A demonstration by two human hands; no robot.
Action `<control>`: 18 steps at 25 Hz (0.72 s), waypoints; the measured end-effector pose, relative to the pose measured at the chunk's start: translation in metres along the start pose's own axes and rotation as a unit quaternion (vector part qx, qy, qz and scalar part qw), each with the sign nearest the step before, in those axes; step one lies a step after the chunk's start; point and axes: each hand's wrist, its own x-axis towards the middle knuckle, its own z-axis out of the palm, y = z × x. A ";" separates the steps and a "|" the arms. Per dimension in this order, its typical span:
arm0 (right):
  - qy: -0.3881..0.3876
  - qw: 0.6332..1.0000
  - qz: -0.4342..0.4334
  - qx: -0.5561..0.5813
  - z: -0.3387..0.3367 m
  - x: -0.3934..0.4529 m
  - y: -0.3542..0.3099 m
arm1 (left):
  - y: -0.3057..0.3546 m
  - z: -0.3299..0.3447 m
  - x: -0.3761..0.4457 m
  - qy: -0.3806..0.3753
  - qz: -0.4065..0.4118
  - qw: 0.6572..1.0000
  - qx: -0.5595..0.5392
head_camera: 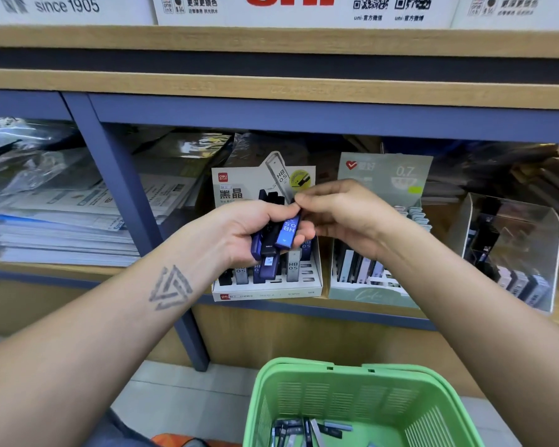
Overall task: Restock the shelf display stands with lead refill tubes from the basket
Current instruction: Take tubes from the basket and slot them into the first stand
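Observation:
My left hand (249, 227) grips a bundle of several lead refill tubes (273, 241), dark navy, black and bright blue, in front of the white Deli display stand (267, 290). My right hand (346, 214) pinches the top end of the bright blue tube (287, 232) at the bundle's right side. The white stand holds a few HB 0.5 tubes in its slots. To its right stands a pale green 0.7 display stand (368, 296) with grey and white tubes. The green basket (304, 382) sits low in front, with several tubes (307, 430) on its bottom.
A clear acrylic bin (510, 253) with more tubes stands at the far right of the shelf. Stacks of plastic-wrapped paper (55, 221) fill the left compartment behind a blue upright post (123, 195). A wooden shelf edge (271, 88) runs overhead.

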 end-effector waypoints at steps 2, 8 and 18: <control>0.018 0.998 0.014 0.053 -0.004 -0.002 0.001 | -0.002 0.005 -0.001 -0.014 -0.003 1.000 -0.003; 0.089 0.993 -0.026 0.070 -0.018 -0.007 -0.004 | -0.003 0.011 -0.004 -0.008 0.005 1.000 -0.001; 0.018 0.995 -0.101 -0.005 -0.024 -0.009 -0.001 | 0.000 0.007 0.011 0.022 0.061 0.998 0.020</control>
